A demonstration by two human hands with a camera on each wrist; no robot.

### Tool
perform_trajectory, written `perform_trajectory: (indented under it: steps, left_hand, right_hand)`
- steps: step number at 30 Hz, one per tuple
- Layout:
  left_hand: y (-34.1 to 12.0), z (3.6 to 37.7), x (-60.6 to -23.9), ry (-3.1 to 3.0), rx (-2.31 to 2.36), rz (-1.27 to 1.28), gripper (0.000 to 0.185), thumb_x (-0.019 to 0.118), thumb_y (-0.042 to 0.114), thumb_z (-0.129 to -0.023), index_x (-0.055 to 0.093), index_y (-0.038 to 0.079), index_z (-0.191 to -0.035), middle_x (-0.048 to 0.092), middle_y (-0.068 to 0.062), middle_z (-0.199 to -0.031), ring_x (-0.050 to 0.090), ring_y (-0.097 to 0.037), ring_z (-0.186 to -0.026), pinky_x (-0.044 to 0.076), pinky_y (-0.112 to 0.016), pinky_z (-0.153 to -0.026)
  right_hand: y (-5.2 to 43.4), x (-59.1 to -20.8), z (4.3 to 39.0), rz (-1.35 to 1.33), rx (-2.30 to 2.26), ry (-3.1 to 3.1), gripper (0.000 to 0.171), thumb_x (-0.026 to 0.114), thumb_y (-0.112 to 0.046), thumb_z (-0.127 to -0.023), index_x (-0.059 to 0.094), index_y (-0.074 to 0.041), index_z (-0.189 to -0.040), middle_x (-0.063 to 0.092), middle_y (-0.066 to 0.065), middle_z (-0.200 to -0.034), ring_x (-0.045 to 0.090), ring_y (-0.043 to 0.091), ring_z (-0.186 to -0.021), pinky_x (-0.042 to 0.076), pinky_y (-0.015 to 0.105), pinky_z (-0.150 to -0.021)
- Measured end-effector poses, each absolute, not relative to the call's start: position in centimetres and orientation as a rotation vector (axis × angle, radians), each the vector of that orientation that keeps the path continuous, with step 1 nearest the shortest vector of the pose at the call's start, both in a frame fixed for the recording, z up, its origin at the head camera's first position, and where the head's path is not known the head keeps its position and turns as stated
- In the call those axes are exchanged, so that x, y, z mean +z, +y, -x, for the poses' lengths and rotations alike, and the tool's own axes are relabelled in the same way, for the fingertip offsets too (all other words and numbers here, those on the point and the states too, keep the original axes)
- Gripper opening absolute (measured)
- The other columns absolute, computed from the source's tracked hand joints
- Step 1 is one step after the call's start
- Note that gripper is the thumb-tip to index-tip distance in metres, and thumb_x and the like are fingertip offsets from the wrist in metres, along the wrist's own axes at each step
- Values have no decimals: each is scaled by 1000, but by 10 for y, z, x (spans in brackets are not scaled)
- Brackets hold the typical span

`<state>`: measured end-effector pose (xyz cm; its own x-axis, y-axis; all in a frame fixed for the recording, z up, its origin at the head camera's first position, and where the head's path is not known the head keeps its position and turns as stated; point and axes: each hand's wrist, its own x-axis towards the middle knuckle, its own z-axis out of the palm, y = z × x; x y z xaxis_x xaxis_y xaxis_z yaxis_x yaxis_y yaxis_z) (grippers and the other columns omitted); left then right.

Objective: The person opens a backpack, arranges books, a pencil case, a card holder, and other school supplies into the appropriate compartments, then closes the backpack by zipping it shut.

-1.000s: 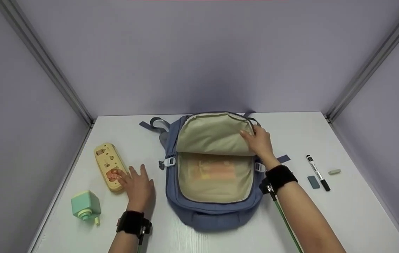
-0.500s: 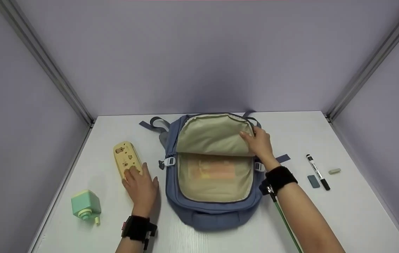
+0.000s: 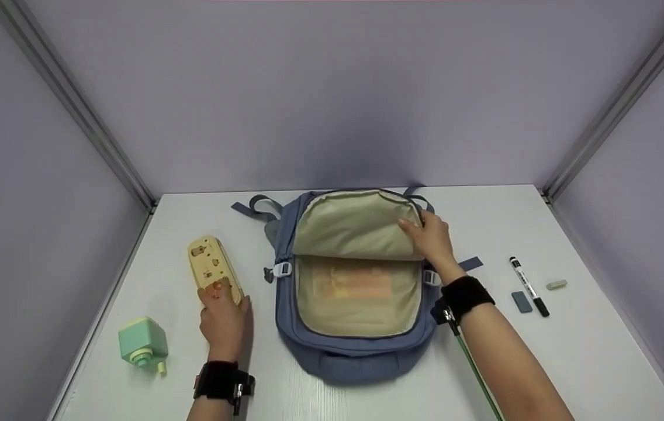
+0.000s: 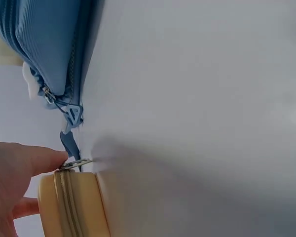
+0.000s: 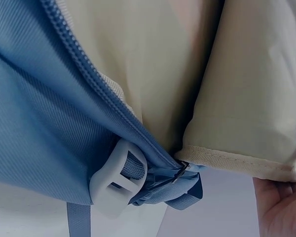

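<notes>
A blue fabric backpack [image 3: 355, 327] lies open in the middle of the white table [image 3: 571, 351], its beige-lined front flap [image 3: 349, 228] folded back toward the wall. The right hand [image 3: 432, 237] pinches that flap's right edge, thumb on the lining, the other fingers hidden behind the fabric. Inside, something flat and orange-yellow shows only faintly through the lining; I cannot make out what it is. The left hand [image 3: 224, 316] grasps the near end of a pale yellow zipped pencil case [image 3: 210, 266], lying just left of the backpack; its near end is covered by the fingers. The left wrist view cuts the case off at the frame's bottom edge, showing only its zip pull beside a fingertip.
</notes>
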<state>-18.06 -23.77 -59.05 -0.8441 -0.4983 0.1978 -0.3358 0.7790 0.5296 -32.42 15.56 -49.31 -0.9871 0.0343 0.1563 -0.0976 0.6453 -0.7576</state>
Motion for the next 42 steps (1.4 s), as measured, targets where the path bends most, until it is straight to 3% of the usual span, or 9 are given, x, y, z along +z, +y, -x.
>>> perform_trajectory:
  steps: [3, 8, 17, 23, 27, 33, 42]
  left_hand:
    - [-240, 181, -586, -2660, -697, -657, 53, 74, 22, -84, 56, 4, -130, 36, -37, -130, 59, -54, -76, 49, -61, -57]
    - [-243, 182, -574, -2650, -694, -656, 44, 70, 18, -86, 62, 2, -126, 42, -37, -127, 59, -56, -81, 49, -64, -59]
    - [-238, 184, -554, -2404, -662, -385, 30, 76, 16, -80, 74, 0, -106, 53, -37, -124, 61, -59, -88, 49, -67, -63]
    - [-223, 180, -526, -2265, -684, -172, 36, 80, 14, -78, 74, 3, -111, 52, -33, -130, 63, -54, -88, 51, -62, -66]
    - [-209, 174, -504, -2207, -737, -32, 41, 81, 13, -78, 72, 4, -116, 50, -32, -134, 61, -51, -100, 52, -59, -73]
    - [-184, 162, -475, -2115, -887, 198, 46, 83, 10, -76, 70, 4, -120, 48, -28, -139, 58, -43, -114, 55, -50, -75]
    - [-163, 154, -467, -2110, -940, 469, 42, 80, 11, -77, 72, 7, -118, 51, -23, -139, 58, -36, -117, 53, -51, -83]
  right_hand:
    - [155, -493, 325, -51, 1259, -2704, 39, 70, -36, -92, 67, 1, -105, 70, 18, -95, 63, 32, -83, 48, 46, -78]
    - [154, -492, 326, -57, 1251, -2698, 37, 71, -34, -92, 67, 2, -103, 70, 18, -94, 63, 33, -83, 48, 46, -78]
    - [154, -492, 325, -80, 1246, -2698, 37, 69, -35, -92, 67, 1, -100, 70, 16, -91, 63, 30, -79, 47, 44, -74]
    - [154, -491, 326, -62, 1240, -2715, 38, 69, -36, -93, 66, 1, -101, 69, 17, -92, 62, 32, -82, 47, 45, -76]
    - [154, -491, 326, -59, 1244, -2733, 38, 68, -36, -93, 66, 1, -103, 68, 17, -93, 62, 32, -83, 47, 45, -77]
    - [155, -490, 328, -71, 1261, -2724, 37, 68, -34, -93, 67, 1, -105, 69, 18, -96, 63, 32, -85, 47, 45, -78]
    - [156, -486, 330, -95, 1223, -2747, 34, 66, -34, -95, 66, -1, -101, 68, 17, -93, 61, 31, -81, 46, 44, -76]
